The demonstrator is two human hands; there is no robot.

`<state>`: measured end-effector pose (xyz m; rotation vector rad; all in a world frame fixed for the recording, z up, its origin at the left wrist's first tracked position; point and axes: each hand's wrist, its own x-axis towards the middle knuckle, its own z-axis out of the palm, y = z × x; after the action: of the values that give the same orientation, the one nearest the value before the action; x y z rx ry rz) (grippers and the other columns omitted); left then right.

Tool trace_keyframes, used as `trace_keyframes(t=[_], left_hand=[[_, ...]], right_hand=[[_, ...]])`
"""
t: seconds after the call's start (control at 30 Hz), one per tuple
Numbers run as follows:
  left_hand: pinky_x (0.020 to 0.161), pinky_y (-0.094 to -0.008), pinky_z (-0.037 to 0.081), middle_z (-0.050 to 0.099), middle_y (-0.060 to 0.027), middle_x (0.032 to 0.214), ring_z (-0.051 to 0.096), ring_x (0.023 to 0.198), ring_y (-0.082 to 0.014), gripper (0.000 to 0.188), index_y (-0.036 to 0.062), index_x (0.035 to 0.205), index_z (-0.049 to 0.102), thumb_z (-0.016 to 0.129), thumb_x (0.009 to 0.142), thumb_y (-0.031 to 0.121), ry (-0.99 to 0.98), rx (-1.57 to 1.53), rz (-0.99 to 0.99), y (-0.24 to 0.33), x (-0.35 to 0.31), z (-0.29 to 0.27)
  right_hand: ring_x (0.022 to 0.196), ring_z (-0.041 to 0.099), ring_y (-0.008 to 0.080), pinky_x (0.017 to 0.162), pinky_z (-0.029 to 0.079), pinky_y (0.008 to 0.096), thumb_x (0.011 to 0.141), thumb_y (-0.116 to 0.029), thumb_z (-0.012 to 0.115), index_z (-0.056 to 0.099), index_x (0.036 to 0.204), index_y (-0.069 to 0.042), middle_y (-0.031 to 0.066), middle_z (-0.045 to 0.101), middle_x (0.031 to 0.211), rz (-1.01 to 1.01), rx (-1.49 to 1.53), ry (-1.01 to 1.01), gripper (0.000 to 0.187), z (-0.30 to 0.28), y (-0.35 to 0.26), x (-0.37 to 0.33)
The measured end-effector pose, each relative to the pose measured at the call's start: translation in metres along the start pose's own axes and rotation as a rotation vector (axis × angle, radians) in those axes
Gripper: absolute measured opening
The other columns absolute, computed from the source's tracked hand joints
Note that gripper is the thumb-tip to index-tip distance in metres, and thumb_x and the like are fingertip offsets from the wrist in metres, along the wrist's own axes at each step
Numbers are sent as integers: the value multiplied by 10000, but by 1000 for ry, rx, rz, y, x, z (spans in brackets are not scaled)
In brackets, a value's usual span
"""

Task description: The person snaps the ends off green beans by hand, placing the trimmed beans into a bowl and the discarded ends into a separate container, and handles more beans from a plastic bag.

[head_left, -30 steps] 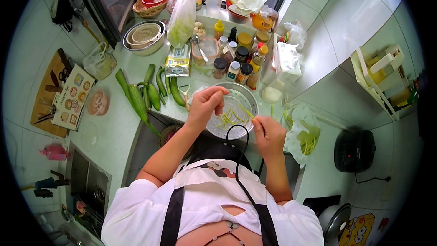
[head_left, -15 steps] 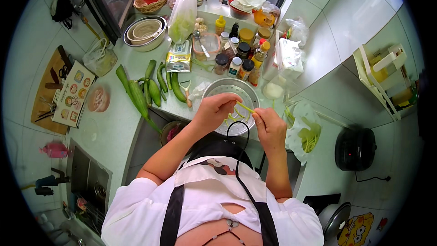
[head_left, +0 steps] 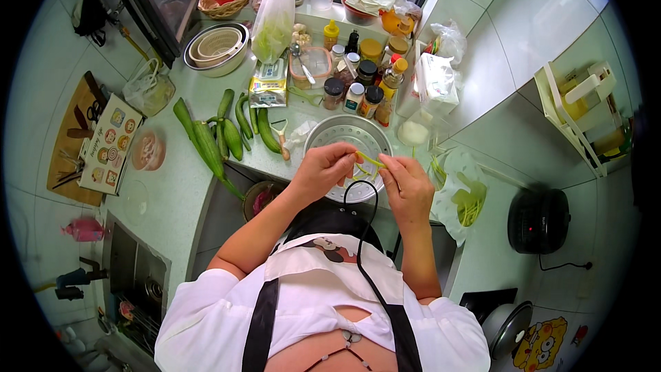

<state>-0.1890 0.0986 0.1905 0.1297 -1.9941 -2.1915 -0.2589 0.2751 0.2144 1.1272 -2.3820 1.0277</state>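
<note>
A thin green vegetable stalk (head_left: 370, 160) stretches between my two hands, bowed slightly. My left hand (head_left: 321, 171) pinches its left end. The fingers of my right hand (head_left: 407, 187) are closed on its other end. Both hands hover over a perforated metal colander (head_left: 314, 139) near the counter's front edge. Short green pieces (head_left: 363, 173) lie inside, partly hidden by my hands and a black cord (head_left: 361, 234). Right of the colander, an open white plastic bag (head_left: 446, 215) holds more green stalks (head_left: 471, 209).
Loofahs and cucumbers (head_left: 206, 143) lie on the left counter beside a peeler (head_left: 282, 143). Behind the colander stand several seasoning jars and bottles (head_left: 368, 72). Nested bowls (head_left: 219, 47) sit at back left, a sink (head_left: 141, 269) at far left, and a black cooker (head_left: 538, 222) at right.
My hands have drawn a little closer together, the right one shifting slightly left and up. The stalk between them, straighter before, now bends.
</note>
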Motion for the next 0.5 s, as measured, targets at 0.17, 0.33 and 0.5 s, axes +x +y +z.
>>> trace_keyframes(t=[0.17,0.33,0.5], left_hand=[[505,-180,437,590,-3,704,528,599,-34,155,-7,962,611,507,913,96,62,168,72,-4,-4,1],[513,-195,448,602,-6,724,536,616,-41,148,-18,957,610,505,890,60,40,221,76,-3,-5,2],[523,-215,436,599,-32,715,518,595,-58,136,-10,950,612,521,864,44,23,273,102,4,-7,4]], right_hand=[[752,581,227,620,468,333,760,-160,691,658,995,-108,67,580,927,47,11,13,243,-1,-7,1],[636,584,197,566,462,309,768,-150,687,655,961,-95,63,601,856,128,182,-78,204,5,-4,-3],[574,582,184,531,456,294,773,-132,682,656,914,-82,66,606,784,153,256,-115,151,8,-2,-7]])
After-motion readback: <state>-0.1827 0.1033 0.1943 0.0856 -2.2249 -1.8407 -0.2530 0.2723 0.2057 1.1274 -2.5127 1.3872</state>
